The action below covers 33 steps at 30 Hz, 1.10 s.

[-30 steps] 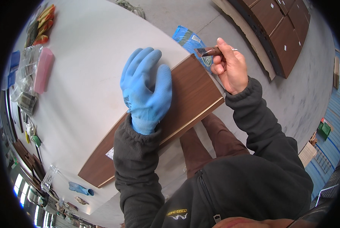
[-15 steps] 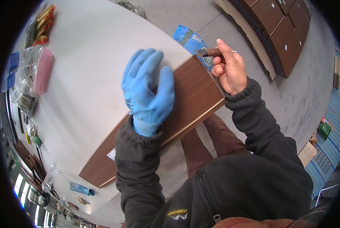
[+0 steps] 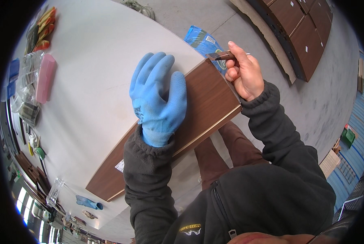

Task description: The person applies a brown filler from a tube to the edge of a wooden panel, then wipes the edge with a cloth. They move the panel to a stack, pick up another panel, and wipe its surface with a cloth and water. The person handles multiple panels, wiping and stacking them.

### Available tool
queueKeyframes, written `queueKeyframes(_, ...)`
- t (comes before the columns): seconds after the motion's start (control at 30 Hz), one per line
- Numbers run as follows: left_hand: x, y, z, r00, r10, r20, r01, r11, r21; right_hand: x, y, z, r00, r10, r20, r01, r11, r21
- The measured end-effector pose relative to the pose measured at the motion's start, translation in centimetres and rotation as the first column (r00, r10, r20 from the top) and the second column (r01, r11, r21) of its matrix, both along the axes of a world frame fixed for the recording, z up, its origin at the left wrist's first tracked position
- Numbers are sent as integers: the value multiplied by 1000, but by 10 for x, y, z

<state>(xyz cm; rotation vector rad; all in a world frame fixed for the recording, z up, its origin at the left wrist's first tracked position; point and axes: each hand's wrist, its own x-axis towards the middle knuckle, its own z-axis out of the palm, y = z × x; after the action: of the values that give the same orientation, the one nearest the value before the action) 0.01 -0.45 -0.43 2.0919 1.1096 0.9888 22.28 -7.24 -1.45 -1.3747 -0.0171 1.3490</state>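
Observation:
A long dark-brown wood-grain panel (image 3: 209,87) lies at a slant on the white table, its far right end close to my right hand. My left hand (image 3: 159,95), in a blue coated work glove, rests flat across it with fingers stretched and nothing held. In my bare right hand (image 3: 245,73) is a short brown-handled tool (image 3: 226,55) with a flat, dark tip; whether it is a brush or a blade I cannot tell. The tip is at the panel's upper right corner, touching or just above it. A white label (image 3: 119,165) shows on the panel's near left part.
The white table (image 3: 96,73) stretches left, bearing a pink case (image 3: 46,78), clear plastic bags (image 3: 28,87), red-and-yellow gloves (image 3: 47,28) and a blue glove (image 3: 89,202). Beyond the table edge are a blue printed bag (image 3: 196,38) and stacked brown panels (image 3: 306,36).
My right hand and its tool have shifted slightly left, toward the panel's corner. My left hand stays practically where it was on the panel.

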Motion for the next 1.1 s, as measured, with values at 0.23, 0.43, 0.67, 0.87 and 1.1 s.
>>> queueKeyframes(0.23, 0, 0, -1, 1000, -1, -2, 1, 1000, 8, 5, -4, -3, 997, 14, -70, -17, 999, -49)
queueKeyframes(0.43, 0, -1, 3, 1000, -3, -24, 3, 1000, -7, 10, -10, -3, 996, 29, -88, -34, 997, -65)
queueKeyframes(0.67, -1, -1, 3, 999, -7, -32, 7, 1000, -12, 9, -9, -1, 998, -2, -61, 10, 992, 127)
queueKeyframes(0.87, 0, 1, -1, 1000, -9, -10, 9, 1000, 22, 3, -5, -1, 1000, 3, 2, -4, 987, 161)
queueKeyframes(1.1, -1, 1, 0, 1000, -11, -14, 11, 1000, 13, 11, 6, 3, 989, 132, 67, -142, 975, 171)
